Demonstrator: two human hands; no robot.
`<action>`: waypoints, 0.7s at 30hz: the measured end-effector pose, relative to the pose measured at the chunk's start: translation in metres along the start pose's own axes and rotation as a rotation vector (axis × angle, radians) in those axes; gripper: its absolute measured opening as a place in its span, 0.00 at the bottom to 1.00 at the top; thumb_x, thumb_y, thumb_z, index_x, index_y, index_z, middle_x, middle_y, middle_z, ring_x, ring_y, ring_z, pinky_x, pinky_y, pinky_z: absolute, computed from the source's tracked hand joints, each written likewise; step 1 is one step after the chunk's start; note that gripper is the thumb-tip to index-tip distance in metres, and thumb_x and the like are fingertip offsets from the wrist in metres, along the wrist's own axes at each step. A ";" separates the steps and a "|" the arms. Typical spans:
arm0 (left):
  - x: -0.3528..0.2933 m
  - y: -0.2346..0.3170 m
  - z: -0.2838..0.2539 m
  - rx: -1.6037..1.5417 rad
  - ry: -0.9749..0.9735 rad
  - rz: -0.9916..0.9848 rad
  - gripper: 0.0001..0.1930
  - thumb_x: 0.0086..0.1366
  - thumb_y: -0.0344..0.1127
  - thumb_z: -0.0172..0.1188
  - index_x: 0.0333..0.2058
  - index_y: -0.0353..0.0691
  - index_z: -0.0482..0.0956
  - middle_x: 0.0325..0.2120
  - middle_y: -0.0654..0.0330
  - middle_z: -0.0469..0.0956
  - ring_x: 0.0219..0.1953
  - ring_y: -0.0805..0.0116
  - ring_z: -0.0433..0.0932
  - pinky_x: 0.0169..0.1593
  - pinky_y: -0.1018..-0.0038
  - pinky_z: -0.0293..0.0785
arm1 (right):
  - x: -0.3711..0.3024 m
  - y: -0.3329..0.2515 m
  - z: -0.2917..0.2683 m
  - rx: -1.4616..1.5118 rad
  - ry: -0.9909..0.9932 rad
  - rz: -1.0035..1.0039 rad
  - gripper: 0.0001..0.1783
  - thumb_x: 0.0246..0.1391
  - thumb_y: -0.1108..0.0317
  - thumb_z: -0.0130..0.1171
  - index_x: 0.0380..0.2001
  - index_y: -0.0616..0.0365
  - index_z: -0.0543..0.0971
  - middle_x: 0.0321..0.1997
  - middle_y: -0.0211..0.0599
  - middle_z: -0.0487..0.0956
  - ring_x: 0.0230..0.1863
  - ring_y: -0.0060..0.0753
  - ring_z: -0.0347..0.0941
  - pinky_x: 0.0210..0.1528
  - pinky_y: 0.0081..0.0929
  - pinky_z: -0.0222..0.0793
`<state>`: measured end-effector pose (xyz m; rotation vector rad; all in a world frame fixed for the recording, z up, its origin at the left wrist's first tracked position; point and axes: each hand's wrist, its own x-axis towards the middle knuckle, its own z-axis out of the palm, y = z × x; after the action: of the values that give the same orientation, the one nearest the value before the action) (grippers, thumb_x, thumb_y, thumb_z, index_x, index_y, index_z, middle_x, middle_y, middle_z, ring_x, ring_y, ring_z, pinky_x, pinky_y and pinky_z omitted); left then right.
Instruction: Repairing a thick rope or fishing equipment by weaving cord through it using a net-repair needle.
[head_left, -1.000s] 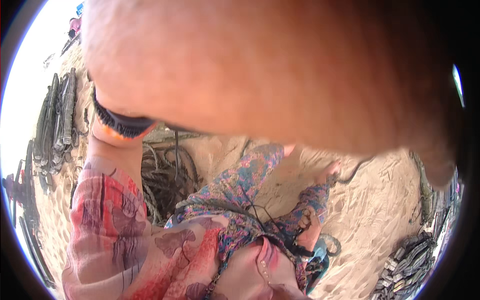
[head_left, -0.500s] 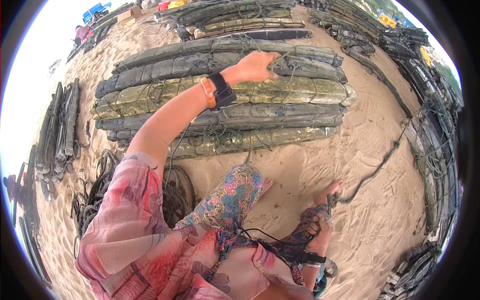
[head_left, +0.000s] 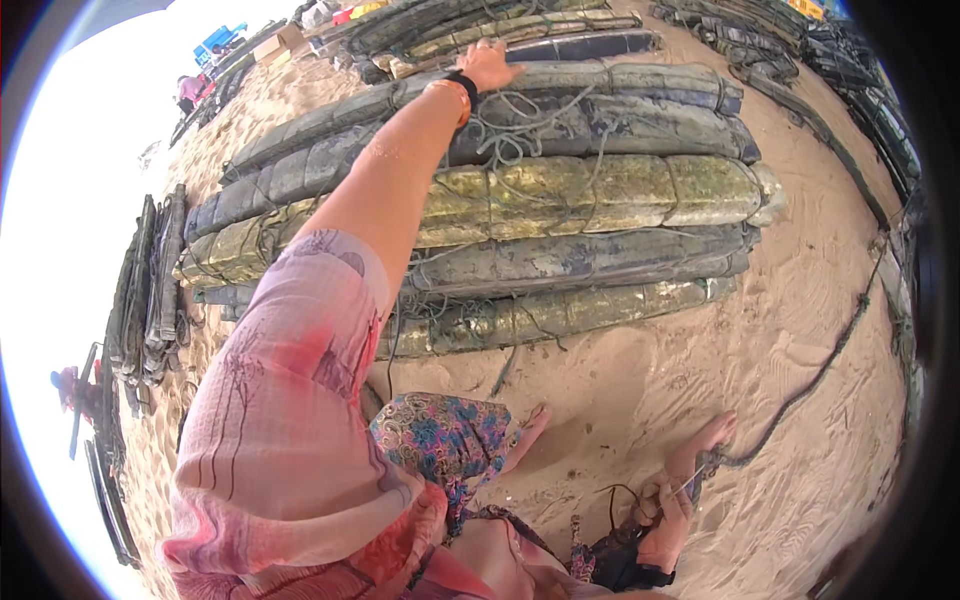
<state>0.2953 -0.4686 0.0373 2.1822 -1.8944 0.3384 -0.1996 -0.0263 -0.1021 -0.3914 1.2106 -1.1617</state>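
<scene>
My left hand (head_left: 488,65) reaches to the farthest of several long, log-like bundles lying side by side. Its fingers look spread on top of the far grey bundle (head_left: 640,78). Just below the hand, a loose tangle of thin grey-green rope (head_left: 515,130) lies across the bundles. A yellowish, weathered bundle (head_left: 600,190) runs through the middle of the row, tied round with cord. Down by my right foot, my right hand (head_left: 668,525) is closed; a thin pale sliver shows at its fingers, too small to name.
Sand (head_left: 800,330) surrounds the row. A dark rope (head_left: 825,370) runs from near my right foot to the right. More bundles (head_left: 148,290) lie at the left, and others at the back and right. A cardboard box (head_left: 278,44) and a person (head_left: 190,92) are far off.
My left hand has moved from the rope on the bundles to the far bundle, up and slightly left. The view has shifted; my right hand stays low near my right foot.
</scene>
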 end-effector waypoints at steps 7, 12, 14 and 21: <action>0.025 0.000 0.042 0.324 -0.201 -0.005 0.37 0.57 0.68 0.39 0.61 0.58 0.50 0.54 0.53 0.63 0.47 0.54 0.71 0.43 0.52 0.69 | 0.007 -0.014 0.013 0.001 0.089 -0.087 0.07 0.54 0.71 0.50 0.34 0.62 0.73 0.22 0.31 0.72 0.12 0.14 0.51 0.12 0.13 0.46; 0.009 0.011 0.033 0.448 -0.111 -0.043 0.36 0.55 0.70 0.39 0.47 0.46 0.74 0.51 0.55 0.67 0.45 0.51 0.71 0.42 0.44 0.66 | 0.005 -0.010 0.016 -0.075 0.080 -0.078 0.07 0.54 0.70 0.50 0.32 0.62 0.74 0.23 0.31 0.72 0.12 0.14 0.52 0.13 0.13 0.46; 0.007 0.013 0.031 0.376 -0.070 -0.067 0.34 0.55 0.68 0.44 0.41 0.41 0.78 0.48 0.52 0.69 0.42 0.50 0.72 0.41 0.46 0.68 | 0.006 -0.008 0.014 -0.079 0.144 -0.065 0.07 0.54 0.70 0.51 0.32 0.61 0.74 0.23 0.32 0.73 0.13 0.14 0.52 0.13 0.13 0.47; 0.007 0.008 0.033 0.132 -0.131 0.012 0.23 0.59 0.55 0.51 0.34 0.39 0.80 0.33 0.50 0.77 0.36 0.50 0.75 0.38 0.50 0.72 | 0.006 -0.010 0.002 -0.088 0.159 -0.070 0.06 0.53 0.71 0.50 0.33 0.61 0.73 0.23 0.31 0.71 0.14 0.14 0.54 0.13 0.13 0.48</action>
<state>0.2890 -0.4867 0.0086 2.3315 -2.0078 0.3399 -0.2036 -0.0360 -0.0968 -0.4164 1.3996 -1.2210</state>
